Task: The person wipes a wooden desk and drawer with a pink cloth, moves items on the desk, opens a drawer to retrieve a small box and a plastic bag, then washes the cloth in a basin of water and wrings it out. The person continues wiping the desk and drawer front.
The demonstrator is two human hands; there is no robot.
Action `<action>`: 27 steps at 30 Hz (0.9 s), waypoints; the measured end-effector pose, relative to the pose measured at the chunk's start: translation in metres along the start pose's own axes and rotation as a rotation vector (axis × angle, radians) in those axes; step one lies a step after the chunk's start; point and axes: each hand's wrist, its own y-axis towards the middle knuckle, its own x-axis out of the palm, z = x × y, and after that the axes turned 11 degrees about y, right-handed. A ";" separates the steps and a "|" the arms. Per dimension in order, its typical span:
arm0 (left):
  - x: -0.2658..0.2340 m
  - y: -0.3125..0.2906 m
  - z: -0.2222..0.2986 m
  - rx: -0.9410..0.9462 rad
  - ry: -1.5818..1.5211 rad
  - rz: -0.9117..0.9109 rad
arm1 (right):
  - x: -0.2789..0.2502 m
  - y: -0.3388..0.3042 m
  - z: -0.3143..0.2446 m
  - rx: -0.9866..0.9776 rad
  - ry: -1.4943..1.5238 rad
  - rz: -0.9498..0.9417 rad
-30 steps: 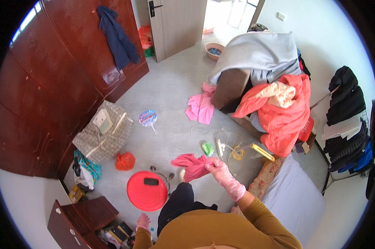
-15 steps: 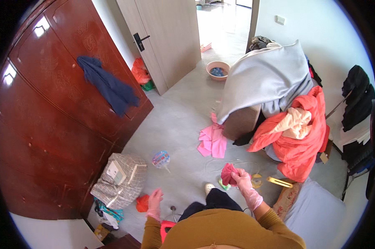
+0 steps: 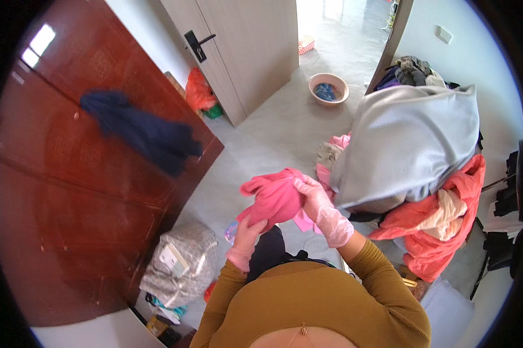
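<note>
In front of my body, a bunched bright pink cloth (image 3: 273, 197), perhaps a garment, hangs between my two hands. Thin translucent pink gloves cover both. My right hand (image 3: 321, 209) pinches its upper right end. Lower down, my left hand (image 3: 247, 239) has its fingers closed on the near left edge. Behind the cloth, a lighter pink garment (image 3: 308, 223) shows only in part on the floor. Folds of the cloth hide some of my fingertips.
A silvery blanket (image 3: 412, 145) drapes over a heap at right, beside a coral quilt (image 3: 435, 232). A basin (image 3: 328, 90) holds blue cloth near the open door (image 3: 244, 58). A dark blue garment (image 3: 139, 130) hangs on the red wardrobe (image 3: 58, 191). A checked bundle (image 3: 180, 264) stands at left.
My left hand, empty and spread before, has taken hold of the pink cloth. The cloth has been raised forward and opened out more. The view has shifted toward the wardrobe and door.
</note>
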 end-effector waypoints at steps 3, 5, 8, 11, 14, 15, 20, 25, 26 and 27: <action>0.001 0.103 0.075 -0.026 -0.194 -0.102 | -0.004 0.074 -0.035 -0.110 0.098 0.200; -0.001 0.157 0.110 -0.057 -0.234 -0.239 | -0.015 0.109 -0.053 -0.152 0.093 0.237; 0.009 0.241 0.137 -0.042 -0.041 -0.288 | -0.007 0.150 -0.080 -0.230 0.126 0.311; 0.033 0.323 0.146 -0.083 0.163 -0.279 | -0.024 0.195 -0.112 -0.324 0.213 0.373; 0.045 0.408 0.148 -0.219 0.218 -0.190 | -0.059 0.251 -0.142 -0.387 0.271 0.441; 0.045 0.436 0.150 -0.232 0.243 -0.211 | -0.073 0.272 -0.153 -0.388 0.276 0.471; 0.017 0.575 0.144 -0.380 0.414 -0.070 | -0.160 0.404 -0.209 -0.466 0.284 0.567; 0.008 0.670 0.144 -0.500 0.275 0.109 | -0.222 0.514 -0.285 -0.553 0.065 0.785; 0.015 0.693 0.144 -0.499 0.293 0.116 | -0.244 0.535 -0.299 -0.605 0.023 0.852; 0.025 0.716 0.149 -0.494 0.265 0.144 | -0.258 0.557 -0.312 -0.648 -0.016 0.910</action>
